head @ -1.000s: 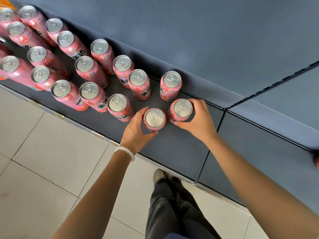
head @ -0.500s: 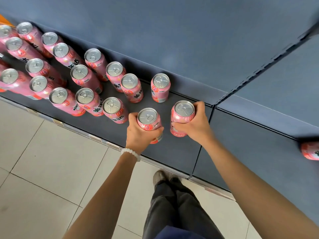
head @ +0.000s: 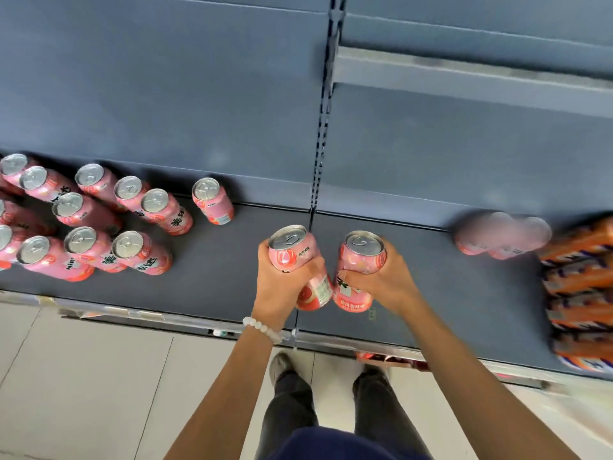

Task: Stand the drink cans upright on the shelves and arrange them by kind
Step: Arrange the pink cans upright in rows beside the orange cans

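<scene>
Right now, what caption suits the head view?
Left hand and right hand each grip a pink can above the shelf.

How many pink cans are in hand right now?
2. The left-hand can is gripped by the left hand; the right-hand can by the right hand, side by side over the shelf.

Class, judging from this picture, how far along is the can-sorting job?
Done: a group of pink cans stands upright on the shelf. In hand: left hand and right hand each grip one pink can. Left: blurred pink cans beside orange cans.
</scene>
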